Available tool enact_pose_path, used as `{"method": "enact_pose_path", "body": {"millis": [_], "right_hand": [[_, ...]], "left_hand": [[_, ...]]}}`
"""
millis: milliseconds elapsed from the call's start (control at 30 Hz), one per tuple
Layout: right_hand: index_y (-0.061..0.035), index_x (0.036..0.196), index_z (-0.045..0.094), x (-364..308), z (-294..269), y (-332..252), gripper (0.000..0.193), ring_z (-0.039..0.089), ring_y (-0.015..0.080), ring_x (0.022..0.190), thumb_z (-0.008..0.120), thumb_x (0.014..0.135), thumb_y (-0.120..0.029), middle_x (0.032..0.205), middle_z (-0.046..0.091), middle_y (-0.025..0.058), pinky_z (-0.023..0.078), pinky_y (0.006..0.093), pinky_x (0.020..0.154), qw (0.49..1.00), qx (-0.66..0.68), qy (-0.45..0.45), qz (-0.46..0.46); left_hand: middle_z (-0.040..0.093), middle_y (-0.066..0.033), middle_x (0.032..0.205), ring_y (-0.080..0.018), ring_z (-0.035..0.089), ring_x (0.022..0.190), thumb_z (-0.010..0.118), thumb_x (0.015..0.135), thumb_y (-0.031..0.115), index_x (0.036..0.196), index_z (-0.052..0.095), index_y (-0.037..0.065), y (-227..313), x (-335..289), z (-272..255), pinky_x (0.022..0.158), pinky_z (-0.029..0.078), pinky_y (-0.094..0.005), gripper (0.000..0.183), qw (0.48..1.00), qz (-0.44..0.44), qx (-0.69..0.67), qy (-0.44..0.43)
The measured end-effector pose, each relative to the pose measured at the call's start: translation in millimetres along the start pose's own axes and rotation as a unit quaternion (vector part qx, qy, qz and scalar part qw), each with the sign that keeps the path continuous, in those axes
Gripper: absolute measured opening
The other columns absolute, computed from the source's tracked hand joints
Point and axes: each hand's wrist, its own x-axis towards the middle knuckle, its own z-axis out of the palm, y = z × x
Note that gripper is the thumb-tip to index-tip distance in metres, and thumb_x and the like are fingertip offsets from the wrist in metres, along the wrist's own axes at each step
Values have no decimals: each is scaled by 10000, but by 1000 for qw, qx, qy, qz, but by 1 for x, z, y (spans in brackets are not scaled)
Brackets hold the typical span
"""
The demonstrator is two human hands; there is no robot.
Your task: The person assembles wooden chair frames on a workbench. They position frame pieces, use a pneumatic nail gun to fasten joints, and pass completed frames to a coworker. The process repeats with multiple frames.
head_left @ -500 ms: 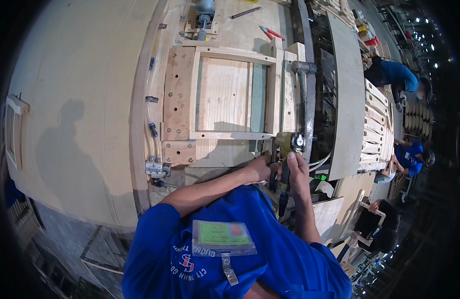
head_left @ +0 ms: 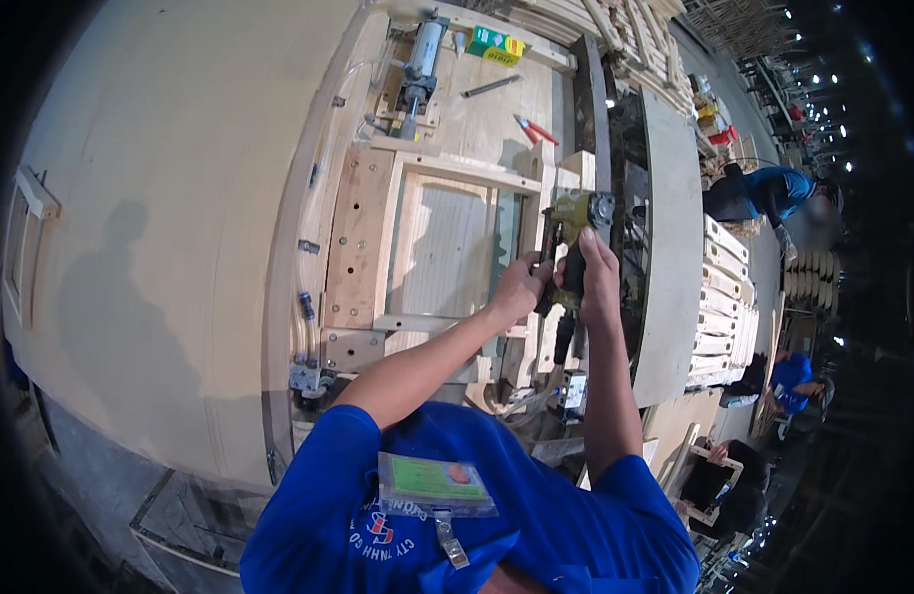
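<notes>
My right hand (head_left: 601, 277) is wrapped round the black grip of an olive-yellow nail gun (head_left: 574, 211). My left hand (head_left: 519, 287) is closed on the tool's lower front part, its fingers partly hidden. The gun is over the right side of a rectangular pale wooden frame (head_left: 467, 172); whether its nose touches the wood I cannot tell. The frame lies in a wooden jig (head_left: 355, 238), whose left block carries bolts and holes.
Beyond the frame are an air cylinder (head_left: 423, 57), red-handled pliers (head_left: 537, 131), a dark metal rod (head_left: 492, 86) and a green-yellow box (head_left: 495, 46). Air hoses run along the jig's left edge. Slatted wooden parts (head_left: 722, 297) and co-workers are at the right.
Both hands have carried the nail gun forward, from the frame's near right corner up along its right side. My view has shifted, showing more of the bench's far end.
</notes>
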Motion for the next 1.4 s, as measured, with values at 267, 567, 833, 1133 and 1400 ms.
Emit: {"method": "enact_pose_path", "body": {"millis": [267,567,833,1133,1400], "right_hand": [[-51,1116,662,59,14,-6,334,623,144,596,583,1124,-375,781,634,36,535,307,544,999,-39,6,10],[-29,1157,675,57,8,-21,396,610,99,623,589,1118,-413,862,667,32,517,271,546,996,-81,-33,-3],[7,1134,679,71,77,-59,239,565,65,579,735,1040,-206,724,630,-10,464,250,524,911,-338,-230,-46],[1,1242,732,115,164,-54,330,615,86,664,760,1006,-229,816,719,33,502,293,593,837,-387,-374,-98],[4,1208,725,123,174,-48,318,626,83,673,758,1004,-237,803,712,32,496,272,593,787,-452,-381,-175]], "left_hand": [[683,-48,851,-114,564,747,669,1079,294,987,717,24,-2,62,-8,669,466,-318,289,999,26,-11,32],[713,-20,895,-88,614,777,637,1099,264,1126,713,6,8,54,-8,696,501,-278,270,998,40,-53,9],[708,-23,927,-95,664,828,591,1081,104,1188,603,5,51,19,-50,752,534,-278,146,973,113,-175,103],[676,-92,1011,-151,688,863,499,1076,50,1173,564,-25,46,40,-110,768,604,-306,139,937,147,-236,211],[661,-71,915,-120,604,727,509,1018,50,1160,572,-13,43,45,-112,642,501,-280,167,918,162,-290,216]]}}
